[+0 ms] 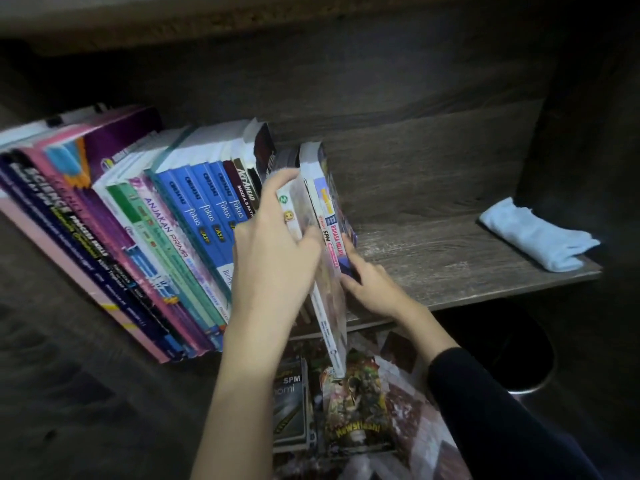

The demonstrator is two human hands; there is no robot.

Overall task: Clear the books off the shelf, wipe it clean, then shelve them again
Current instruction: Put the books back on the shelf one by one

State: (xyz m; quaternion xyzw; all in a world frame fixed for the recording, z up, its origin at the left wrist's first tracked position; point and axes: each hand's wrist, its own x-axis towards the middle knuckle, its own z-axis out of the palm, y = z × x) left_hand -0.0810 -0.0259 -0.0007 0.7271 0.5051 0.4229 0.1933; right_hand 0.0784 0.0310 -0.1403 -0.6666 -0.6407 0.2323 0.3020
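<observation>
Centre frame: left hand (273, 244), grip closed on thin glossy paperback (330, 317) standing half onto the dark wooden shelf (450, 258); right hand (370, 282) touches white-spined neighbour book (330, 233), grip cannot tell; paperback probably light, floppy, slick, so hold near spine.

Home study corner: wooden shelf (433, 258) of school revision books (194, 209).

The right hand (372, 289) sticks out of a long black sleeve (502, 417) ending near the wrist. The left hand (273, 261) and forearm are bare.
</observation>
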